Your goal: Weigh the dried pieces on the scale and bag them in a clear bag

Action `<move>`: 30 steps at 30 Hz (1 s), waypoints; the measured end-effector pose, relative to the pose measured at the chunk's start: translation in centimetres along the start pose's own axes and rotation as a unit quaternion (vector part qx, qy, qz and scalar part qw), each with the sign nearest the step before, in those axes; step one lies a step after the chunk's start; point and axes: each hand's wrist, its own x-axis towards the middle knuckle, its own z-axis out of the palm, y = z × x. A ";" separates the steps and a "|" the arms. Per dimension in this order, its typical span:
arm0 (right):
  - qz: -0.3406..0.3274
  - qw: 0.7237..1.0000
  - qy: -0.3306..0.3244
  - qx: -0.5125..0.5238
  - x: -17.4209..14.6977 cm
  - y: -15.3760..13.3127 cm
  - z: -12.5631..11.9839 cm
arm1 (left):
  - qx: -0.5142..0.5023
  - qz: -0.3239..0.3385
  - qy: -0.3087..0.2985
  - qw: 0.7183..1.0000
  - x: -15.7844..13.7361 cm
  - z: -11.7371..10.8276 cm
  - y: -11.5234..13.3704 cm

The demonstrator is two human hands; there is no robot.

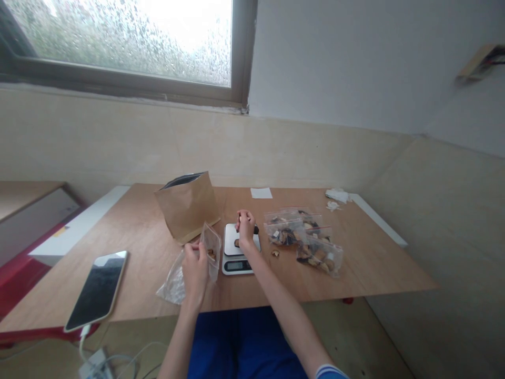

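Observation:
My left hand (196, 268) holds a small clear plastic bag (212, 248) upright, with a few brown pieces inside. Just right of it stands a white kitchen scale (232, 260) with a dark display; one brown piece lies on its platform. My right hand (245, 226) hovers over the scale's far end with fingers curled, apparently pinching a small dark piece. A brown paper pouch (189, 206) stands open behind the left hand.
Several clear bags filled with dried brown pieces (305, 239) lie right of the scale, one loose piece (275, 253) beside them. A phone (98, 288) on a cable rests at the front left. Empty clear bags (173, 284) lie near the wooden table's (374, 263) front edge.

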 end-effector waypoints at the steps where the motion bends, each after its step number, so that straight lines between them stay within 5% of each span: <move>1: 0.018 1.000 -0.005 0.013 -0.3 -0.4 0.5 | 0.000 0.001 0.002 1.000 0.0 0.1 0.1; 7: 0.161 0.971 -0.103 0.142 -3.2 -2.5 2.6 | 0.003 0.009 0.003 1.000 -0.3 0.2 0.5; 9: 0.163 0.974 -0.110 0.113 -4.1 -2.4 3.0 | 0.002 0.010 -0.003 1.000 -0.4 0.2 0.6; 13: 0.071 0.986 -0.136 -0.064 -5.0 -1.5 3.0 | -0.002 0.009 -0.007 1.000 -0.5 -0.1 0.6; 18: -0.067 0.938 -0.264 -0.217 -5.1 -1.5 1.7 | -0.021 0.010 0.001 1.000 -0.5 -0.1 0.4; 23: -0.211 0.911 -0.193 -0.298 -3.4 -1.7 -1.4 | -0.037 -0.016 -0.009 0.999 -0.4 0.0 0.0; 30: -0.231 0.774 -0.220 -0.547 -1.2 1.5 -6.0 | -0.039 -0.026 -0.016 0.999 -0.4 -0.2 -0.1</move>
